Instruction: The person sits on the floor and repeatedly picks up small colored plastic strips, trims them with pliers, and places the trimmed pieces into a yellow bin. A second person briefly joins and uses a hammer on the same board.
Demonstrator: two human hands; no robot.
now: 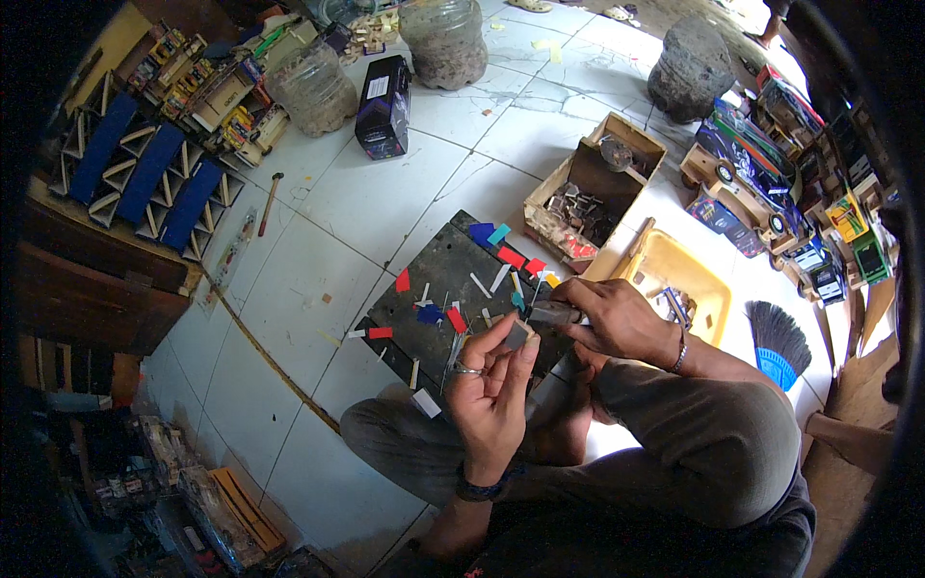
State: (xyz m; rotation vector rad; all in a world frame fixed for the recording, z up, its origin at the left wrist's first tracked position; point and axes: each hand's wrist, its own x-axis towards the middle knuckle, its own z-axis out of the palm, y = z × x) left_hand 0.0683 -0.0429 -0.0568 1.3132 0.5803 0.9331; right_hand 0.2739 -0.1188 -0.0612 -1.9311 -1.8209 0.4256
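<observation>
My left hand pinches a small grey block with a pale edge between thumb and fingertips. Close beside it, my right hand is closed around a metal tool that looks like pliers; its tip comes near the block, but I cannot tell whether they touch. Both hands are over the right part of a dark board lying on the floor in front of my crossed legs. Scattered across this board are red scraps, blue scraps and several thin white strips.
A divided wooden box of metal bits stands beyond the board, with a yellow tub and blue brush to the right. A hammer lies left. Toy vehicles line the right; a dark carton stands at the back.
</observation>
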